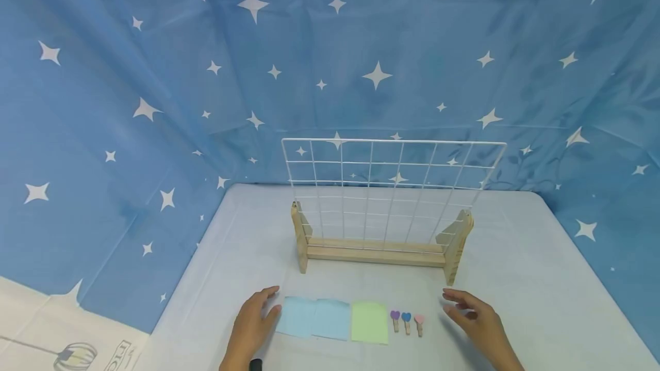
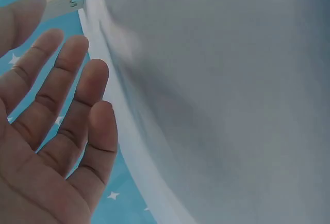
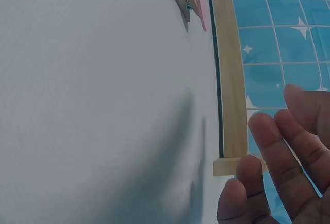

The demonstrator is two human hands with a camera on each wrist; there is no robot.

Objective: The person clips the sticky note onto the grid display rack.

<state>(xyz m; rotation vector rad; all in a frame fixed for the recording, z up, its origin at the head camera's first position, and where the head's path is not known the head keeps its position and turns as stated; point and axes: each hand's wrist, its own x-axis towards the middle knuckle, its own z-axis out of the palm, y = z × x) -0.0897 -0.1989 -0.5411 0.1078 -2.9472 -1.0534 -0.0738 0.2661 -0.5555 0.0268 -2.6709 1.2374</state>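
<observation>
My left hand (image 1: pixel 251 325) hovers at the left end of a row of paper squares, fingers relaxed and holding nothing. Its thumb tip overlaps the edge of the leftmost blue sheet (image 1: pixel 296 316) in the head view. A second blue sheet (image 1: pixel 332 319) and a light green sheet (image 1: pixel 369 323) lie to the right. Beyond them are three small wooden clothespins with hearts: purple (image 1: pixel 395 320), blue (image 1: pixel 407 322) and pink (image 1: pixel 420 325). To the right of the pink one is my right hand (image 1: pixel 476 325), loosely bent with nothing in it; the right wrist view shows its fingers (image 3: pixel 268 131) apart.
Behind the row stands a white wire grid (image 1: pixel 381 182) in a wooden base (image 1: pixel 376 253) with two side feet. A pale cloth covers the table (image 1: pixel 247 233). Blue star-patterned curtain (image 1: pixel 309 44) hangs behind and at both sides.
</observation>
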